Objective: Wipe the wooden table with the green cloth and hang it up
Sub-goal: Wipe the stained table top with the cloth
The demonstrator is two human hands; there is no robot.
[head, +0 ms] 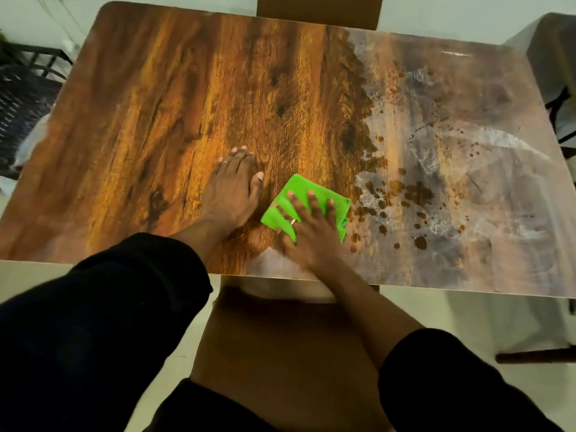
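The wooden table [174, 98] fills the view. Its left and middle parts show dark, shiny wood grain. Its right part is covered by a dull whitish film [461, 169] with brown spots. The folded green cloth [299, 191] lies near the front edge at the border of the two parts. My right hand [311, 232] presses flat on the cloth, fingers spread, a ring on one finger. My left hand [232, 185] rests flat on the bare wood just left of the cloth, holding nothing.
A brown wooden chair seat [280, 344] stands under me at the table's front edge. Another chair back [318, 9] shows at the far edge. A black metal chair [21, 98] is at the left, and a dark draped piece of furniture [554, 57] at the right.
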